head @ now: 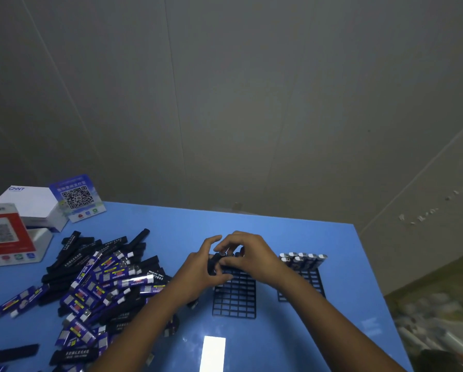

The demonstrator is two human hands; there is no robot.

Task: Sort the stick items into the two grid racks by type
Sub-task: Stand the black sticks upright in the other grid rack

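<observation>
A pile of black sticks [72, 253] and blue-labelled sticks [109, 275] lies on the left of the blue table [171, 218]. Two black grid racks stand in the middle: the near rack [234, 299] with black sticks at its far end, and the right rack [309, 277] with several blue-labelled sticks [302, 260] standing in its far rows. My left hand [200, 267] grips a bunch of black sticks [213, 264] over the near rack's far end. My right hand [249, 253] pinches one of them from above.
A white box [31, 202], a blue QR-code sign [77, 198] and a red-and-white QR stand [5, 234] stand at the table's back left. A grey wall rises behind. The table's right edge drops to a cluttered floor [439, 318].
</observation>
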